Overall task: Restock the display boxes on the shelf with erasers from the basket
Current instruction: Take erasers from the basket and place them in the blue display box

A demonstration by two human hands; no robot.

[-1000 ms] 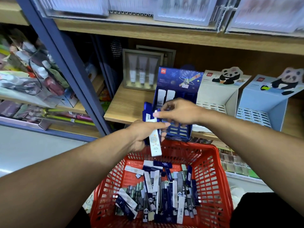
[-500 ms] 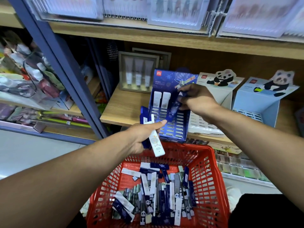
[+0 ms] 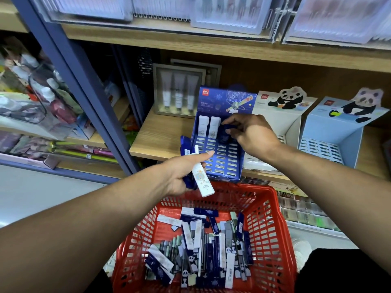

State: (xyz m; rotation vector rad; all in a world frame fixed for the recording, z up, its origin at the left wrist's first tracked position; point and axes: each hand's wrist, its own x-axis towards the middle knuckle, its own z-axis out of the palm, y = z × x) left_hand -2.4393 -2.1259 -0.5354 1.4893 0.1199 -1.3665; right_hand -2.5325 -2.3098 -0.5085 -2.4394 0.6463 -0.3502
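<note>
Right hand [image 3: 251, 134] is up at the blue display box [image 3: 220, 157] on the wooden shelf [image 3: 160, 140], fingers pinched around a dark blue eraser [image 3: 224, 132] that sits at the top row of slots, right beside 2 white erasers [image 3: 209, 127] already standing there. The rest of that box's slotted tray shows open holes.

Left hand [image 3: 184, 172] hangs just above the far rim of the red basket [image 3: 273, 229], gripping a small bundle: 1 white eraser [image 3: 202, 179] angled down toward the basket, plus dark blue ones [image 3: 186, 144] poking up behind the thumb. How many blue ones are in that grip, I can't tell. The index finger lies straight along the white one, pointing at the blue box.

Down in the basket, a loose heap of erasers [image 3: 203, 248]: white sleeves, dark blue sleeves, and several with panda prints, lying across each other every which way.

To the right of the blue box stand 2 more display boxes with panda cut-outs on top, a white panda box [image 3: 283, 115] just beside it and a pale blue panda box [image 3: 338, 132] further right; the pale blue one's slotted tray is in view.

Behind the blue box, at the back of the shelf, a framed pack of 3 white tubes [image 3: 178, 92]. Above, clear plastic packets [image 3: 228, 11] hang along the upper shelf, blurred.
</note>
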